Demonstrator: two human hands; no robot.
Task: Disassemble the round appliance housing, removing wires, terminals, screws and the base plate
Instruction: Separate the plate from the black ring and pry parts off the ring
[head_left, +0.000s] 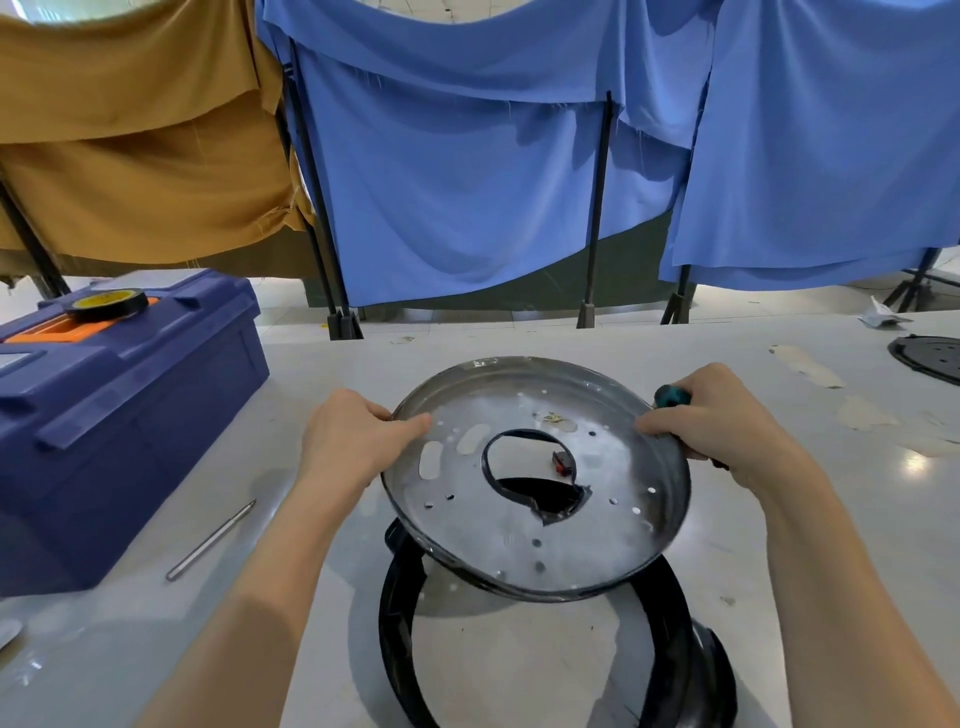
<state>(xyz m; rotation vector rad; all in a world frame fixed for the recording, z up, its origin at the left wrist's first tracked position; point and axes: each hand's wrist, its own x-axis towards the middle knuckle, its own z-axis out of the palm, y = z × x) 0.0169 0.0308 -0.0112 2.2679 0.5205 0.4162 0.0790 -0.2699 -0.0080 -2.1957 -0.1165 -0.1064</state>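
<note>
A round silver metal base plate (613, 509), dotted with small holes and cut by a large opening in its middle, is lifted and tilted above the black ring-shaped housing (675, 639). My left hand (353, 436) grips the plate's left rim, thumb on top. My right hand (722, 415) grips the right rim and also holds a green-handled screwdriver (671, 397), mostly hidden in the palm. A small red and black part (561, 461) shows through the opening.
A blue toolbox (119, 415) with a roll of black tape (106, 303) on top stands at the left. A thin metal rod (210, 540) lies beside it. Another black round part (930, 357) sits at the far right. Blue and tan cloths hang behind the table.
</note>
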